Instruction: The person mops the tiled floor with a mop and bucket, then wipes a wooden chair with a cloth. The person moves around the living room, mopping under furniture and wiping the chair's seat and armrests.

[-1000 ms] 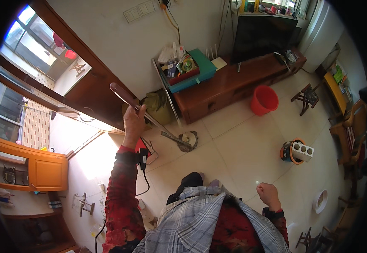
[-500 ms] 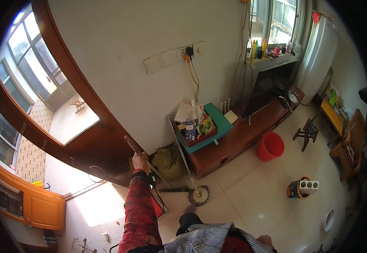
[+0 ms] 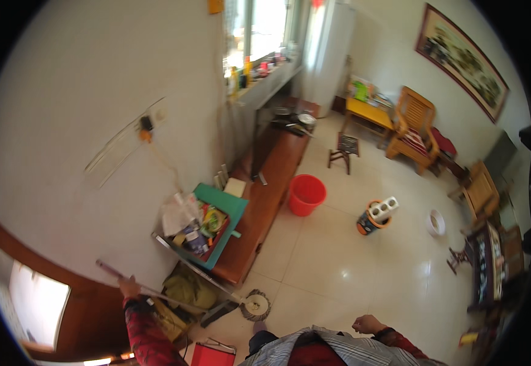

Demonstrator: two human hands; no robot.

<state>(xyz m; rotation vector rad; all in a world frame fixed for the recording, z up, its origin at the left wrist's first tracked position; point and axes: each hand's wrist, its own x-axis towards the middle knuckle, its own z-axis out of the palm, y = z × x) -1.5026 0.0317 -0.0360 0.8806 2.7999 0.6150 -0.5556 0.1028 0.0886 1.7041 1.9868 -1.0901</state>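
Observation:
My left hand [image 3: 129, 287] is wrapped round the upper handle of a broom [image 3: 163, 296]. The broom slants down to the right, and its narrow dark head [image 3: 218, 313] is low by the floor. Beside that head lies the round, fringed head of a mop [image 3: 256, 304], whose pale pole leans back against the cabinet end. My right hand [image 3: 368, 324] hangs over the floor at the lower right, fingers curled, with nothing seen in it. Below the broom head is a red, flat-sided thing [image 3: 212, 354], partly cut off by the lower edge.
A green sack [image 3: 189, 290] slumps by the wall. The long brown cabinet [image 3: 276, 189] bears a teal box lid [image 3: 235, 207] with clutter. On the tiles stand a red bucket [image 3: 307, 196], a pot holding a white holed block [image 3: 383, 209], a white basin [image 3: 435, 223] and a small stool [image 3: 345, 151].
The view has swung to the right, bringing chairs and a framed picture in. My left hand keeps its hold on the broom. My right hand has come out further from my body.

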